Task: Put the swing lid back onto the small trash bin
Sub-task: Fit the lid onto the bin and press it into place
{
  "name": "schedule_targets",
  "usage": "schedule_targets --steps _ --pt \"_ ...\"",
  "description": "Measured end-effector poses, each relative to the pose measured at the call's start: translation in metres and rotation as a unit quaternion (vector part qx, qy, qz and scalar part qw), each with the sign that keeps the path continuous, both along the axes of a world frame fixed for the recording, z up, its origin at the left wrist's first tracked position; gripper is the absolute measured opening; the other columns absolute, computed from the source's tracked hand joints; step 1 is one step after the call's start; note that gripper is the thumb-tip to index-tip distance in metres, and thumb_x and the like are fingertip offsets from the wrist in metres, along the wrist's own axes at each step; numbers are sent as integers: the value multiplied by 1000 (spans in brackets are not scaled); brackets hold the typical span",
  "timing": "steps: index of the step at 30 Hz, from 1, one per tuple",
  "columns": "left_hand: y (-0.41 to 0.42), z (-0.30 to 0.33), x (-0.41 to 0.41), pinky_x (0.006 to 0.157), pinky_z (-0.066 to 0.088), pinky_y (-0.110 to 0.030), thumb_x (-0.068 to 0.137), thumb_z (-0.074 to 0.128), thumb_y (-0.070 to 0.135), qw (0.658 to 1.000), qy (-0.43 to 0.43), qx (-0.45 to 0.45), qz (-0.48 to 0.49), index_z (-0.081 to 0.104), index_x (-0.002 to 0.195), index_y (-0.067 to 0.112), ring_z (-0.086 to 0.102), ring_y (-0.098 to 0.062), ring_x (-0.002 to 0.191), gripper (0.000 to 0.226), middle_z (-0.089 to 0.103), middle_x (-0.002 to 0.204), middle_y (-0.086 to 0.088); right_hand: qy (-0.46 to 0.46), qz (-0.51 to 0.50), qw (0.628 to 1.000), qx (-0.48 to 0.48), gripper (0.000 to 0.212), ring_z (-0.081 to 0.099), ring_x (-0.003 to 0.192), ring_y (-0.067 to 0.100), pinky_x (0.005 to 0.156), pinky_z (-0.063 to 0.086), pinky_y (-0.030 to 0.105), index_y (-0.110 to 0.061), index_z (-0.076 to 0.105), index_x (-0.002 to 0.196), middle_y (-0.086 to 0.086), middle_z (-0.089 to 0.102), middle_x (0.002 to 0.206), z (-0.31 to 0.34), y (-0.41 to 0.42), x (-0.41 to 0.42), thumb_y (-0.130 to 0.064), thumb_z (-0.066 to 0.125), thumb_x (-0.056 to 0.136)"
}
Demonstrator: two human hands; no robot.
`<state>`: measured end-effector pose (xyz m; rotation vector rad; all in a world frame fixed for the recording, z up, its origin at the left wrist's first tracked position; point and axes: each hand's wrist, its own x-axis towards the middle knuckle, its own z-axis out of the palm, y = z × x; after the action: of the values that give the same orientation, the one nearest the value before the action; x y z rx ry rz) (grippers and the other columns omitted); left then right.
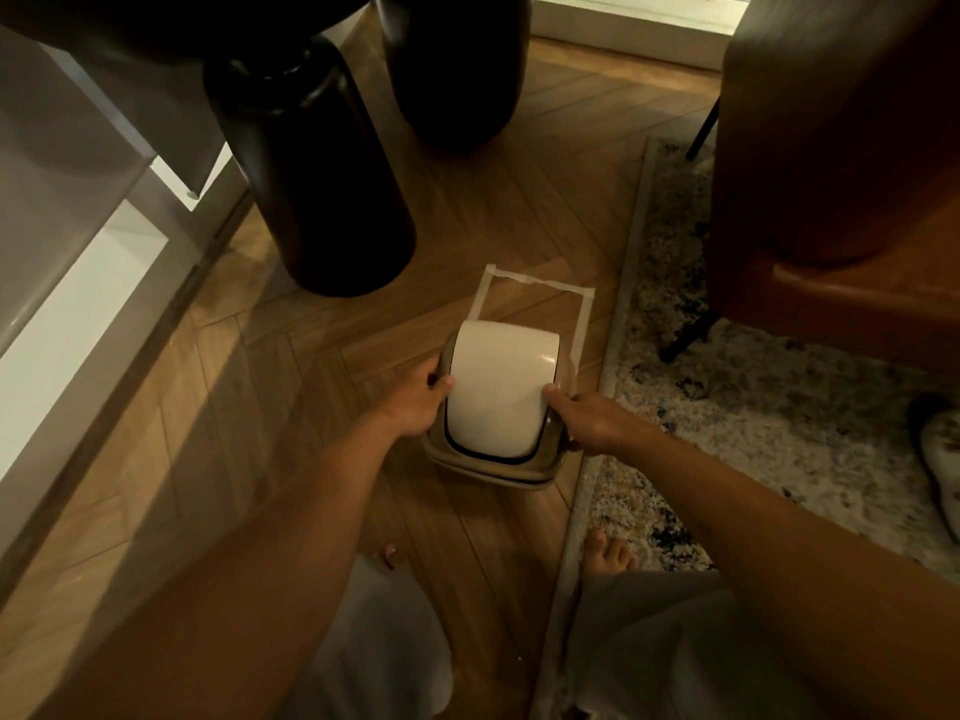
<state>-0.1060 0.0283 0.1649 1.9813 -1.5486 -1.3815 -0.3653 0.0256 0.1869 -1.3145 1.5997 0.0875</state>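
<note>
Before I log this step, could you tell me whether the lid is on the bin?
On: the swing lid covers the bin.

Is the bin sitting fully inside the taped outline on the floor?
No. The small trash bin sits nearer the person than the taped outline, most of which lies bare beyond it, with both hands on its sides.

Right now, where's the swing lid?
Head view, centre: the swing lid sits on the small trash bin between the left hand and right hand, beside the rug.
</note>
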Motion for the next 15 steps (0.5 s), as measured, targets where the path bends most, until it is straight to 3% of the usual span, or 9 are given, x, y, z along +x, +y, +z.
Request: schedule_targets --steps 3,8,11,15 --pt "0 2 0 100 28 -31 102 43 36 1000 5 3 -7 34 150 29 38 -25 139 49 43 151 -2 -4 4 1000 8 80 72 93 32 82 60 46 -4 68 108 18 72 104 1 5 0 -73 31 93" --pt "1 0 1 99 29 -29 101 47 35 1000 12 19 -9 34 150 23 39 -24 139 51 43 152 -3 1 22 1000 5 78 72 92 33 79 59 43 -1 65 115 21 70 110 0 10 -1 -68 30 96" --pt "2 -2 2 100 32 -31 101 47 37 999 16 31 6 34 149 20 39 -24 138 53 43 152 -4 -8 29 999 -12 74 71 91 32 76 57 41 -2 68 109 21 70 108 -1 11 -2 -65 30 98" --pt "2 -5 2 109 31 -40 100 49 38 999 14 25 13 32 151 22 38 -24 139 56 42 152 -4 -11 29 999 -15 78 68 95 32 90 56 49 1 71 105 20 70 105 -5 9 -2 -65 31 98"
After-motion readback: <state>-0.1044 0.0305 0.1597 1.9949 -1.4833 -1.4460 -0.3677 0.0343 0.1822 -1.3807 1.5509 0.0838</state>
